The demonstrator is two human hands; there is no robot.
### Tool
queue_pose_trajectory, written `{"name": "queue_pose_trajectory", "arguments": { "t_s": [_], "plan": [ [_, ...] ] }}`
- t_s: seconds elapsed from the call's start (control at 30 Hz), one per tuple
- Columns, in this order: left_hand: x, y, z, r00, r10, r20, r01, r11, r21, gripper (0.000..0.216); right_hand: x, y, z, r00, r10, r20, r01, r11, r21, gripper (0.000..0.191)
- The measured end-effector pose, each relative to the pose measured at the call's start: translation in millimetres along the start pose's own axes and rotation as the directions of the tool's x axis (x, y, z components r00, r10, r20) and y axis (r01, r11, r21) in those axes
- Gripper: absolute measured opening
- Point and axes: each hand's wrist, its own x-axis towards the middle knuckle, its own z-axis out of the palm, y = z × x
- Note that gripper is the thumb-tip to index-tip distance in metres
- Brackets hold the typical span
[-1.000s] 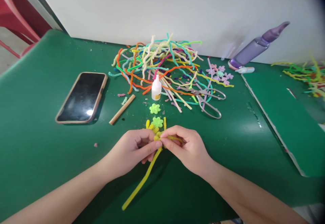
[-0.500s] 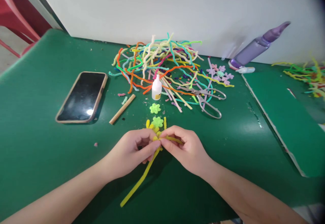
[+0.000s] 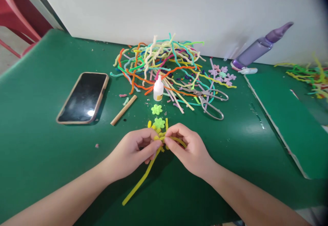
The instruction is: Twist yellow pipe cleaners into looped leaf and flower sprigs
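Yellow strands: a small bundle of fuzzy, bendable yellow stems [image 3: 139, 185] sits between the two hands, at the middle of the near part of a green table [image 3: 51, 171].
Long tail: its axis slants from the fingertips toward the person and to the left, straight for most of its length, ending in a free tip.
Short ends: stubby yellow loops and tips poke out beyond the fingers, away from the person; another yellow length runs rightward under the right hand's curled fingers.
Left hand: the hand [image 3: 137, 147] comes in from the left, thumb and forefinger closed in a narrow pinch on the bundle.
Right hand: the hand [image 3: 186, 144] mirrors it from the right, thumb and forefinger pinching the yellow close beside the left fingertips.
Nearer hand: the left; the long tail leaves from beneath its thumb tip, while the right hand lies on the side away from the tail.
Green flowers: one light-green fuzzy flower [image 3: 159, 123] lies just beyond the bundle, a second flower [image 3: 156, 109] behind it.
Glue bottle: a small white bottle [image 3: 158, 91] stands upright past both flowers.
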Motion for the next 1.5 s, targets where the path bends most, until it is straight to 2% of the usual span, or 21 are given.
{"name": "queue_pose_trajectory", "arguments": {
  "t_s": [0.77, 0.97, 1.2, 1.37, 1.5],
  "plan": [
    [0.4, -4.9, -1.1, 0.999, -0.045, -0.021, 0.045, 0.999, -0.02, 0.023, 1.4, 3.6, -2.6, 1.0, -0.004, -0.011, 0.003, 0.999, -0.034, 0.011],
    [-1.5, -0.8, -1.3, 0.996, -0.091, 0.018, 0.089, 0.993, 0.073, 0.027, 0.8, 1.9, -1.0, 0.998, -0.061, -0.019, 0.059, 0.995, -0.083, 0.011],
    [-1.0, 4.1, -0.7, 0.994, -0.089, 0.058, 0.077, 0.981, 0.177, 0.029, -0.1, -0.6, -1.3, 0.986, -0.166, -0.008, 0.162, 0.971, -0.176, 0.009],
    [-0.3, 2.7, -0.3, 0.996, -0.082, 0.047, 0.075, 0.989, 0.127, 0.028, -3.1, 0.7, 1.5, 0.992, -0.12, -0.031, 0.114, 0.982, -0.152, 0.01],
    [-1.4, 1.2, -0.3, 0.997, -0.075, 0.028, 0.071, 0.992, 0.106, 0.028, -3.9, 1.8, 1.4, 0.992, -0.115, -0.042, 0.104, 0.974, -0.201, 0.012]
  ]
}}
